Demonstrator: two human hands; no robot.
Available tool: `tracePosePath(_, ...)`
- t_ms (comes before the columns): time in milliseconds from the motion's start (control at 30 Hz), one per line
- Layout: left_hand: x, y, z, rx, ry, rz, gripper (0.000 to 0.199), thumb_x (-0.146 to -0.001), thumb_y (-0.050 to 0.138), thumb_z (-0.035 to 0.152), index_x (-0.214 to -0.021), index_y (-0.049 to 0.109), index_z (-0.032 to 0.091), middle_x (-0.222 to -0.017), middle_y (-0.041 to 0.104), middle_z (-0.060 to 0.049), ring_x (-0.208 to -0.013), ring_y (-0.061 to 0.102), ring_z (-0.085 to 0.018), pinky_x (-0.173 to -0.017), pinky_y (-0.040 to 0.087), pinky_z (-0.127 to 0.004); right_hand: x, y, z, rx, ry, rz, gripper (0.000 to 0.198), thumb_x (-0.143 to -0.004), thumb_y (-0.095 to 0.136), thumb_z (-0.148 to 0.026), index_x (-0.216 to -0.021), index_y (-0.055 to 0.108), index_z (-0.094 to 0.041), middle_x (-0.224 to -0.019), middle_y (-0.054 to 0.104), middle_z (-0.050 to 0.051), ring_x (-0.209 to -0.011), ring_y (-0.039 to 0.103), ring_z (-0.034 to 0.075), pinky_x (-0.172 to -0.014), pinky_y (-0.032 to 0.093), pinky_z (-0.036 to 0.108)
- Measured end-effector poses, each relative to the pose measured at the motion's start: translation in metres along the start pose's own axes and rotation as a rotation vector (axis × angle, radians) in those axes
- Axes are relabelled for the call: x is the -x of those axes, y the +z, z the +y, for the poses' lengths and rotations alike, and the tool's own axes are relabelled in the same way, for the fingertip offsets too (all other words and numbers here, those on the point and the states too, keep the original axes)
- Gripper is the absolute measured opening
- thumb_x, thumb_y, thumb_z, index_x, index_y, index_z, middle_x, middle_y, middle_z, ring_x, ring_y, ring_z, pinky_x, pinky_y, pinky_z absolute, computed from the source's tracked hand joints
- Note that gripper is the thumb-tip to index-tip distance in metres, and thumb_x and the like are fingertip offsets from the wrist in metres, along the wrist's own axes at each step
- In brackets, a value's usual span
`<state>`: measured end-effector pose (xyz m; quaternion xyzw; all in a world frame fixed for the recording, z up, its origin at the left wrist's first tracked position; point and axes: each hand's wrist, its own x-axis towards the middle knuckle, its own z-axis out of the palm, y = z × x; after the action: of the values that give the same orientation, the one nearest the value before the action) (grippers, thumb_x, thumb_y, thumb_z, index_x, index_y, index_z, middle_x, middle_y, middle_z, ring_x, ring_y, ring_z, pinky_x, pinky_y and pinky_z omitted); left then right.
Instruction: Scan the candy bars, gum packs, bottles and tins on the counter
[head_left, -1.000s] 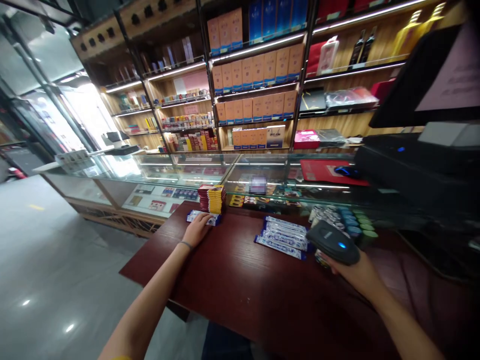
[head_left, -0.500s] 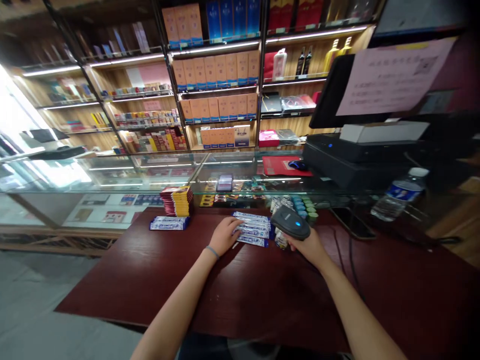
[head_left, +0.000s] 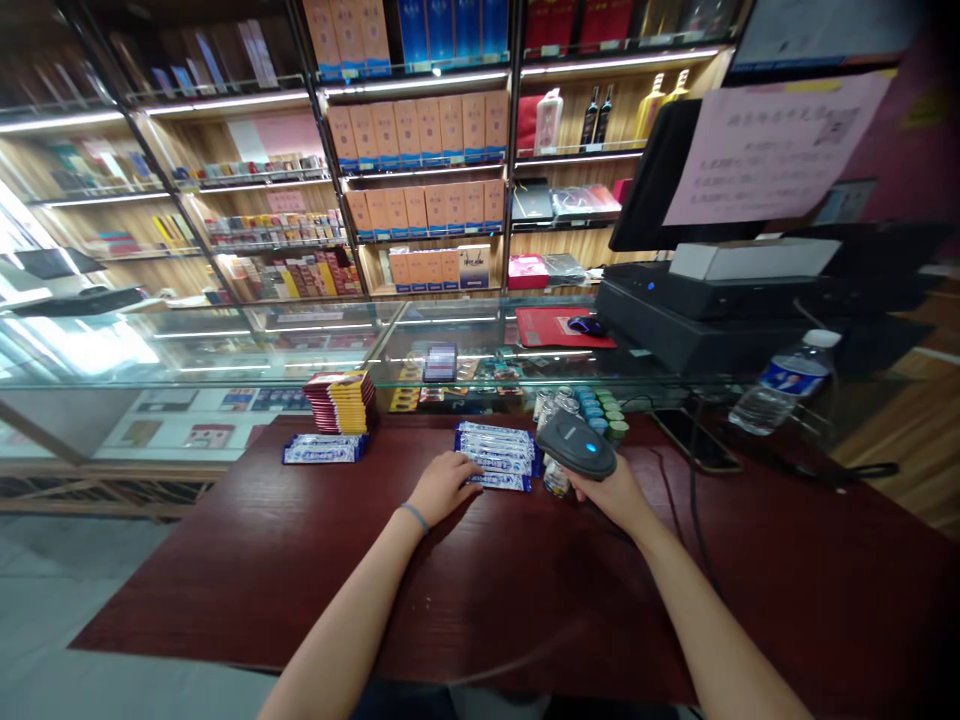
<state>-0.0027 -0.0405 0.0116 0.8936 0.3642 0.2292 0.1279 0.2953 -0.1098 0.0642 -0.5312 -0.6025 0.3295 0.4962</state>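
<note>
My right hand (head_left: pixel 619 492) is wrapped round the grip of a black barcode scanner (head_left: pixel 577 445) with a lit blue light, held above the table. Under and behind the scanner stand several small cylindrical containers, some silver, others blue or green (head_left: pixel 604 412). My left hand (head_left: pixel 448 484) lies low at the left end of a row of blue-and-white packets (head_left: pixel 499 452), its thumb and fingers apart. The fingertips reach the packets' ends; whether they press on one is hard to see. A smaller group of similar packets (head_left: pixel 322 448) lies further left.
Red and yellow packs (head_left: pixel 339 402) are stacked at the table's back left. Behind runs a glass display counter (head_left: pixel 375 345). At right are a phone (head_left: pixel 696 440), cables, a water bottle (head_left: pixel 784 382) and a monitor (head_left: pixel 660 180) with a pink paper sheet.
My left hand has drawn back slightly toward me and off the packets' tops to their left end. The scanner stays in my right hand. The whole view has shifted a little.
</note>
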Motion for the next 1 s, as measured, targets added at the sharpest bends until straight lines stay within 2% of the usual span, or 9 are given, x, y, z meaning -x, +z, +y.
tracePosePath(133, 0.002, -0.003, 0.004, 0.108, 0.004, 0.053, 0.022, -0.097, 0.058, 0.038, -0.098, 0.076, 0.027, -0.094, 0.071, -0.009, -0.09, 0.063, -0.024, -0.086, 0.047, -0.034, 0.001, 0.003, 0.003, -0.006, 0.008, 0.013, 0.033, -0.075, 0.078, -0.051, -0.088, 0.068, -0.022, -0.077, 0.077, 0.005, -0.045, 0.057, 0.015, -0.046, 0.052, 0.031)
tracePosePath(267, 0.004, -0.004, 0.006, 0.312, -0.17, 0.256, 0.023, -0.096, 0.058, 0.041, -0.092, 0.075, 0.026, -0.086, 0.073, -0.007, -0.08, 0.066, -0.021, -0.079, 0.049, -0.03, -0.001, 0.002, 0.012, -0.03, -0.001, 0.036, 0.045, -0.076, 0.078, -0.047, -0.11, 0.065, -0.021, -0.079, 0.077, 0.004, -0.043, 0.055, 0.015, -0.047, 0.051, 0.031)
tracePosePath(367, 0.001, -0.005, 0.008, 0.675, -0.397, 0.387, 0.03, -0.094, 0.059, 0.049, -0.093, 0.073, 0.023, -0.082, 0.073, -0.005, -0.073, 0.068, -0.02, -0.068, 0.051, -0.028, -0.002, 0.002, 0.016, -0.014, -0.026, 0.073, 0.059, -0.076, 0.079, -0.046, -0.124, 0.058, -0.02, -0.078, 0.076, 0.004, -0.044, 0.056, 0.015, -0.049, 0.052, 0.031)
tracePosePath(467, -0.003, -0.008, 0.009, 1.15, -0.609, 0.399, 0.039, -0.087, 0.066, 0.055, -0.095, 0.07, 0.018, -0.086, 0.074, -0.007, -0.066, 0.069, -0.019, -0.059, 0.054, -0.029, -0.002, 0.006, 0.016, -0.005, -0.027, 0.1, 0.062, -0.076, 0.079, -0.047, -0.127, 0.057, -0.019, -0.074, 0.074, 0.002, -0.043, 0.056, 0.016, -0.048, 0.052, 0.031)
tracePosePath(567, -0.005, -0.013, 0.009, 1.426, -0.685, 0.404, 0.041, -0.08, 0.077, 0.048, -0.099, 0.069, 0.013, -0.093, 0.075, -0.01, -0.072, 0.072, -0.02, -0.062, 0.058, -0.029, -0.001, 0.011, 0.014, 0.015, -0.053, 0.065, 0.06, -0.078, 0.077, -0.045, -0.128, 0.057, -0.02, -0.087, 0.077, 0.005, -0.056, 0.066, 0.019, -0.056, 0.057, 0.033)
tracePosePath(633, -0.005, -0.017, 0.009, 1.496, -0.684, 0.415, 0.039, -0.08, 0.079, 0.041, -0.102, 0.07, 0.011, -0.095, 0.076, -0.012, -0.075, 0.073, -0.019, -0.064, 0.059, -0.027, 0.0, 0.013, 0.016, 0.061, -0.115, 0.024, 0.059, -0.077, 0.078, -0.041, -0.128, 0.058, -0.021, -0.101, 0.077, 0.008, -0.079, 0.073, 0.024, -0.072, 0.06, 0.036)
tracePosePath(733, -0.005, -0.019, 0.009, 1.537, -0.678, 0.414, 0.036, -0.082, 0.079, 0.034, -0.107, 0.071, 0.009, -0.098, 0.076, -0.014, -0.079, 0.074, -0.019, -0.064, 0.059, -0.024, 0.001, 0.014, 0.021, 0.145, -0.185, -0.063, 0.062, -0.077, 0.076, -0.035, -0.133, 0.055, -0.021, -0.116, 0.074, 0.01, -0.104, 0.072, 0.028, -0.089, 0.058, 0.038)
tracePosePath(867, -0.005, -0.018, 0.007, 1.552, -0.675, 0.401, 0.034, -0.085, 0.076, 0.03, -0.112, 0.071, 0.009, -0.101, 0.077, -0.014, -0.081, 0.075, -0.02, -0.064, 0.059, -0.024, 0.003, 0.012, 0.023, 0.203, -0.215, -0.186, 0.062, -0.082, 0.072, -0.032, -0.139, 0.05, -0.023, -0.123, 0.071, 0.01, -0.109, 0.069, 0.027, -0.095, 0.055, 0.039)
tracePosePath(1000, -0.005, -0.017, 0.007, 1.548, -0.697, 0.41, 0.031, -0.087, 0.074, 0.028, -0.111, 0.071, 0.009, -0.102, 0.077, -0.016, -0.081, 0.075, -0.02, -0.064, 0.059, -0.024, 0.003, 0.011, 0.02, 0.213, -0.265, -0.22, 0.049, -0.082, 0.07, -0.027, -0.129, 0.06, -0.021, -0.126, 0.071, 0.011, -0.114, 0.068, 0.028, -0.1, 0.053, 0.041)
